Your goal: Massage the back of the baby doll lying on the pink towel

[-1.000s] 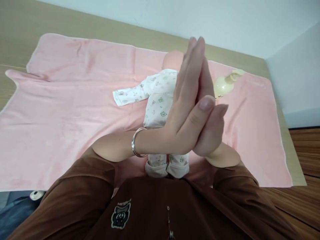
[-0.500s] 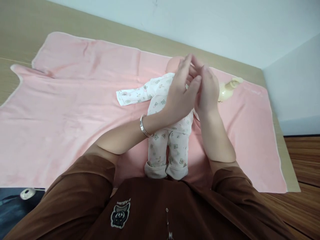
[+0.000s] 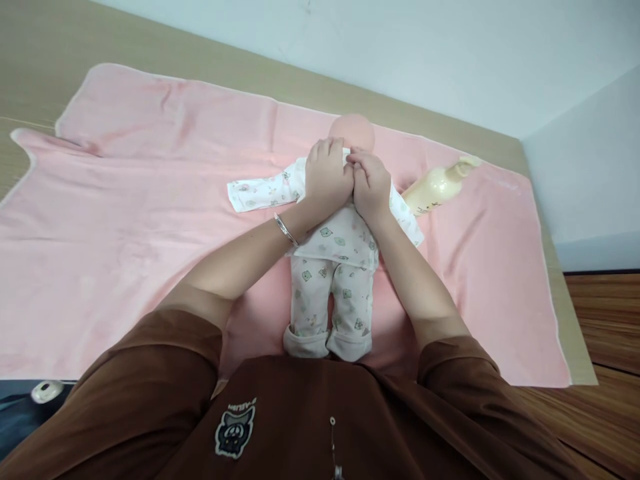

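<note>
A bald doll (image 3: 353, 127) lies stretched out in a white printed top and trousers, its feet end towards me. My left hand (image 3: 327, 173) rests on the doll's upper body near the collar, fingers laid over the cloth towards the neck. Beside it, touching at the thumbs, my right hand (image 3: 371, 183) lies on the other side of the collar with its fingers slightly bent. Both hands cover most of the chest or back and the neck; the doll's face is hidden. One sleeve (image 3: 263, 191) of the top stretches out to the left.
Under the doll spreads a pink blanket (image 3: 150, 233) on a wooden table (image 3: 45, 40). A cream pump bottle (image 3: 435, 190) lies on its side right of the doll. A pale wall (image 3: 400, 53) rises behind. A brown wooden floor (image 3: 600, 320) shows at right.
My hands were pressed together in the air above the doll. They have come down and apart onto its upper body, uncovering the bottle and the doll's head.
</note>
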Demonstrator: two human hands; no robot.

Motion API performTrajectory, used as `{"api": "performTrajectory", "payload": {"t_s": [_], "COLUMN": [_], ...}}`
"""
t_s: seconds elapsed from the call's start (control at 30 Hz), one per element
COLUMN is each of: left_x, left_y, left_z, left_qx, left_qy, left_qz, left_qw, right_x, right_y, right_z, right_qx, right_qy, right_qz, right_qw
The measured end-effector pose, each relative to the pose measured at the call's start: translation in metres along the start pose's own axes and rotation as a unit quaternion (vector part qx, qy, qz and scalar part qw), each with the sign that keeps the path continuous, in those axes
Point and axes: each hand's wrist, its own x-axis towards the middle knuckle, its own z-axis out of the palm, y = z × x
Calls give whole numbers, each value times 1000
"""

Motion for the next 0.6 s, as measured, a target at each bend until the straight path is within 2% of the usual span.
{"api": "performTrajectory", "payload": {"t_s": [0.2, 0.33, 0.43, 0.53, 0.6], "left_x": [-10, -15, -19, -20, -21], "left_y": [-26, -44, -49, -48, -47], "left_z": [-2, -5, -9, -13, -14], "left_qx": [0, -14, -11, -16, -23], "left_qy": [2, -2, 12, 10, 14], "left_qz": [67, 88, 103, 106, 105], "left_qw": [998, 996, 995, 994, 994], "right_x": [-11, -13, -10, -15, -25], "right_y": [11, 11, -10, -46, -72], "right_z": [-2, -10, -20, -30, -32], "right_qx": [2, -65, -162, -242, -261], "right_qy": [3, -57, -139, -190, -212], "right_qz": [-17, -19, 41, 119, 116], "right_qw": [1000, 996, 976, 944, 935]}}
